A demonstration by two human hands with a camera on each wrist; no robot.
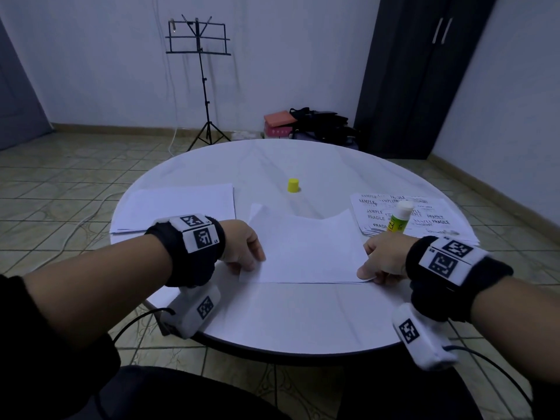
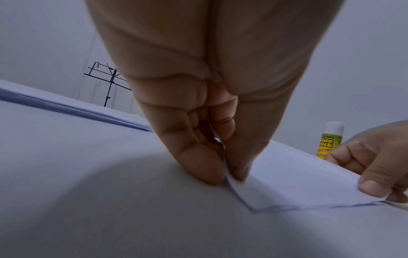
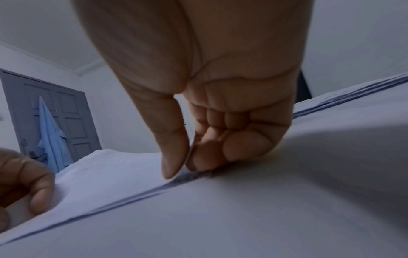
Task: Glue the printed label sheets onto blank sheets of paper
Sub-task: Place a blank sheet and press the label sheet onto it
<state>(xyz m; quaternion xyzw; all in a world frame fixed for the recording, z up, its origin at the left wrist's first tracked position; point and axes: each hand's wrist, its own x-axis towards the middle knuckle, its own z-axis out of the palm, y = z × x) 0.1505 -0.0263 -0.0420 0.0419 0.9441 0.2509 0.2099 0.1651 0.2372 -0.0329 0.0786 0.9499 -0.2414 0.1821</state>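
A white sheet (image 1: 303,250) lies curled in front of me on the round table (image 1: 272,316), its far edge lifted, with another sheet edge showing under it. My left hand (image 1: 245,253) pinches its near left corner (image 2: 238,185) between thumb and fingers. My right hand (image 1: 378,262) pinches its near right corner (image 3: 183,172). An uncapped glue stick (image 1: 400,216) stands upright just beyond my right hand, in front of the printed label sheets (image 1: 424,216). The blank paper stack (image 1: 175,204) lies at the left.
The yellow glue cap (image 1: 293,185) stands mid-table beyond the sheet. A music stand (image 1: 200,71), bags on the floor (image 1: 306,122) and a dark cabinet (image 1: 418,74) are behind the table. Cables hang from both wrist cameras.
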